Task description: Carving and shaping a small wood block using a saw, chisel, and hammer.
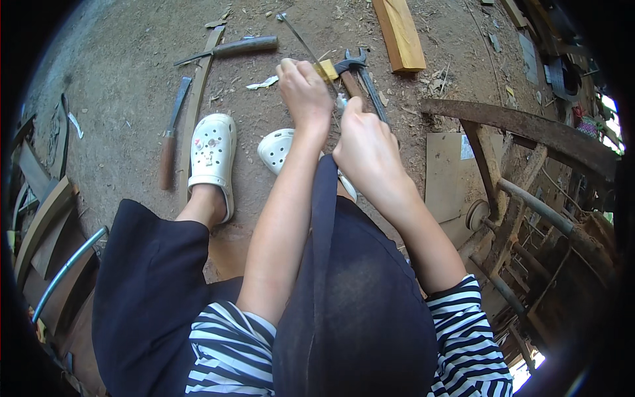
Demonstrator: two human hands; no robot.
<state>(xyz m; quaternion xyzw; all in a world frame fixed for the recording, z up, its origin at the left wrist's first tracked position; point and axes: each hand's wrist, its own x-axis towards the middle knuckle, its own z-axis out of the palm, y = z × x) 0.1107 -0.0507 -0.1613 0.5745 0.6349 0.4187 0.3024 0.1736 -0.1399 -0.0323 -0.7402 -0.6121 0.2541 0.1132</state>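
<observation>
My right hand (364,132) is closed on the handle of a long, thin metal tool (299,39), which slants up-left from it. My left hand (304,89) is curled beside that tool, at a small yellow wooden block (327,69); exactly what its fingers grip is hidden. Just beyond my hands lie a claw hammer (348,63) and a dark metal bar (374,93), partly covered. A chisel (169,152) with a wooden handle lies left of my white clog (210,149). Higher up lies another hand tool (246,46) with a grey handle, across a long wooden strip (193,109).
A yellow timber piece (400,36) lies at the top. At the right stands a rusty metal frame (516,119) beside a flat board (440,178). Curved wooden pieces (46,218) and a bent metal tube (69,271) are at the left. Scraps litter the floor.
</observation>
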